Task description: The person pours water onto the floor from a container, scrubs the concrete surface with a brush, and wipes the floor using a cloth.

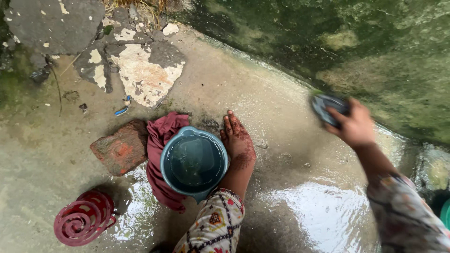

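Observation:
My right hand (356, 127) reaches out to the right, near the mossy wall (375, 56), shut on a small dark grey object (328, 108) that is too blurred to name. My left hand is not in view. A bare foot (238, 143) with dark reddish patterns on it rests on the wet concrete, below a patterned trouser leg (213, 225). Touching the foot's left side is a round teal basin (193, 161) holding water. The basin sits on a maroon cloth (157, 138).
A reddish brick (119, 147) lies left of the cloth. A red plastic spiral stand (84, 218) sits at the lower left. The concrete floor (309, 206) is wet and shiny. Broken plaster (143, 70) and debris are at the top left; a teal rim (446, 213) shows at the right edge.

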